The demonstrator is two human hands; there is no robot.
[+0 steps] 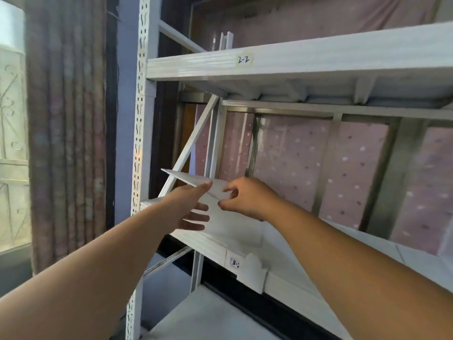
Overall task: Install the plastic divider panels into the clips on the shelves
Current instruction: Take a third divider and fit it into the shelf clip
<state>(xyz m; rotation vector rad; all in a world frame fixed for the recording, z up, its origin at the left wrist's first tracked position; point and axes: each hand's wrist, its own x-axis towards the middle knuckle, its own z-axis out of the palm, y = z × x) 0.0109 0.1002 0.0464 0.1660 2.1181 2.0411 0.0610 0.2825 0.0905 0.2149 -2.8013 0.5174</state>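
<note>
A thin white plastic divider panel (193, 180) is held tilted, almost flat, just above the left end of the middle shelf (306, 278). My left hand (191, 207) grips it from below and the side, thumb on top. My right hand (247, 197) pinches the panel's right end between thumb and fingers. A white plastic clip (253, 272) sits on the front edge of the middle shelf beside a label reading 3-something. Another white clip (226, 40) stands upright at the back of the upper shelf (318, 57), above a label reading 2-2.
The perforated white upright post (142, 143) and a diagonal brace (193, 141) border the shelf on the left. A curtain (66, 119) and a window lie further left. Pink spotted fabric (306, 163) hangs behind the rack. A lower shelf (208, 317) shows below.
</note>
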